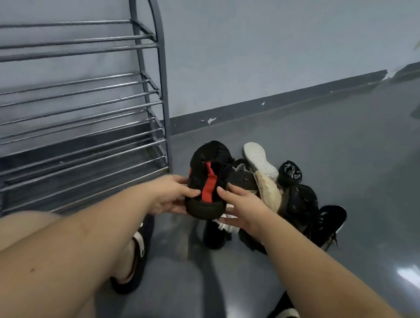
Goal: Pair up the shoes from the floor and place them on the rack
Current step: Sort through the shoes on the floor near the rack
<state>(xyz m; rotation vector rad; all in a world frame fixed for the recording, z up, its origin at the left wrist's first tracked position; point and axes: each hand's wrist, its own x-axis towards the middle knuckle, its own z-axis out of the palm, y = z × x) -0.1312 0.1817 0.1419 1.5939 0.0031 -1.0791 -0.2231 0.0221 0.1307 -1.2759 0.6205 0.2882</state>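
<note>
A glossy grey floor [307,147] carries everything. At nine o'clock a metal shoe rack [80,110] stands on it against the wall, its rails bare. Just right of centre, toward three o'clock, a heap of shoes [290,192] lies on the floor, mostly black, one white sole [259,158] upturned.

No legible text found. White marking on one black shoe [290,170] in the pile: too blurred to read.

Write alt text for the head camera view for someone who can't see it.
Both hands, left hand and right hand, hold a black shoe with a red stripe above a grey floor. A pile of shoes lies just beyond, and a metal shoe rack stands to the left with no shoes visible on it.
</note>
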